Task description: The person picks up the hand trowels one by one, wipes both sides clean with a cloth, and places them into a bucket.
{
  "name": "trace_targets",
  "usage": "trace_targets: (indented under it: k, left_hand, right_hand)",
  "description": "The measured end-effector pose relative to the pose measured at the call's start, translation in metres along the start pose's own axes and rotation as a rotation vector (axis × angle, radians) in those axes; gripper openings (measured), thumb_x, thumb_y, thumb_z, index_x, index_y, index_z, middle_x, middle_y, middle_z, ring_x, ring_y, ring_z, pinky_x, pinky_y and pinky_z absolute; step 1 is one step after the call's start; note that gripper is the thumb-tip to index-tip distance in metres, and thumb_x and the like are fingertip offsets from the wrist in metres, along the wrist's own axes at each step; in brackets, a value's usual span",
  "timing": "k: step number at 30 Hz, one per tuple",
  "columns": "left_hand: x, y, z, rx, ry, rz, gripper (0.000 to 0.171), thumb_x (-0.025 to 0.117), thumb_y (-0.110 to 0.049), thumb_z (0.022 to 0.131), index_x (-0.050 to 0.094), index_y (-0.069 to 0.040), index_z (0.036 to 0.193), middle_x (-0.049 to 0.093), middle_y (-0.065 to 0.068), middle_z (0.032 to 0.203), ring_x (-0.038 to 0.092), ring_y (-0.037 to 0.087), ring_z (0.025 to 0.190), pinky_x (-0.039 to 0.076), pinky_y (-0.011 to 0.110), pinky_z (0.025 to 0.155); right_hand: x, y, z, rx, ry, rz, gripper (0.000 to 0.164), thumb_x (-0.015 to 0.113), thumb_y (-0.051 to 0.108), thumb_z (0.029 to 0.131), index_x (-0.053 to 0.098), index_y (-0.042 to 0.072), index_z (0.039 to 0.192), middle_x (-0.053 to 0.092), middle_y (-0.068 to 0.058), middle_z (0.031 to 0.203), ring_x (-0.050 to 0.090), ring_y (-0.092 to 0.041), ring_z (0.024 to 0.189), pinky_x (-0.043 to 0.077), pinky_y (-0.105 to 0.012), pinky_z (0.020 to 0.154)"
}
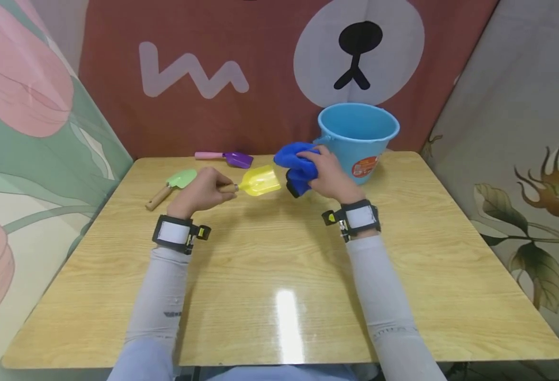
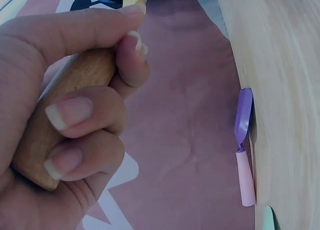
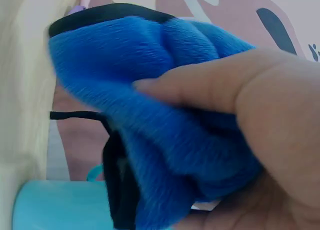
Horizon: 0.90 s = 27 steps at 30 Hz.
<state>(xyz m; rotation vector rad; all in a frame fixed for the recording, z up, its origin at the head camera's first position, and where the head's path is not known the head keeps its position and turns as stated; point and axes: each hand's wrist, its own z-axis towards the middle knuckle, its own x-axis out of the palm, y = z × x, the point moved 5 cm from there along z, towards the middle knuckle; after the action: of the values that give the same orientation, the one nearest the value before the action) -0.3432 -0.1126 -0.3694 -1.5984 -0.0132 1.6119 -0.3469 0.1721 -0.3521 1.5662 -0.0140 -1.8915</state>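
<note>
My left hand (image 1: pixel 205 191) grips the wooden handle (image 2: pixel 70 105) of a small toy shovel, whose yellow scoop (image 1: pixel 260 180) points right over the table. In the left wrist view its fingers curl round the handle. My right hand (image 1: pixel 329 177) holds a bunched blue cloth (image 1: pixel 300 164) with black edging, just right of the scoop. Seen from the right wrist, the thumb presses into the plush folds of the cloth (image 3: pixel 145 90). Behind the right hand stands a light blue bucket (image 1: pixel 351 145) with an orange label; its inner bottom is hidden.
A green-bladed shovel (image 1: pixel 182 179) with a wooden handle lies left of the left hand. Farther back lies a purple shovel (image 1: pixel 238 159) with a pink handle. The wooden table (image 1: pixel 241 296) meets a brown printed curtain (image 1: pixel 270 63) at the back.
</note>
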Motion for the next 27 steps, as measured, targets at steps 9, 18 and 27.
trace_targets:
  k: [9,18,27]
  left_hand:
    - [0.006,0.003,0.001,0.015,0.01,0.004,0.008,0.077,-0.009,0.088,0.079,-0.002,0.092,0.067,0.005,0.074,0.048,0.01,0.056,0.042,0.028,0.055]
    - [0.012,0.0,0.008,0.065,0.031,-0.013,0.024,0.073,-0.015,0.093,0.069,-0.007,0.071,0.048,-0.004,0.059,0.038,0.009,0.052,0.032,0.026,0.051]
    - [0.013,-0.009,0.008,0.123,0.056,-0.068,0.033,0.071,-0.018,0.095,0.062,-0.008,0.065,0.04,-0.006,0.057,0.033,0.006,0.049,0.027,0.026,0.049]
  right_hand:
    - [-0.015,0.011,-0.001,-0.036,-0.181,0.148,0.064,0.072,0.017,0.093,0.046,0.011,0.152,0.036,-0.025,0.152,0.039,-0.041,0.14,0.035,-0.06,0.113]
    - [-0.005,0.044,0.004,-0.12,-0.23,0.125,0.061,0.072,0.016,0.094,0.049,0.014,0.151,0.033,-0.024,0.152,0.039,-0.043,0.14,0.039,-0.058,0.112]
    - [0.023,0.058,0.011,-0.126,-0.137,0.016,0.066,0.075,0.017,0.092,0.047,0.018,0.152,0.031,-0.02,0.155,0.034,-0.044,0.143,0.039,-0.058,0.112]
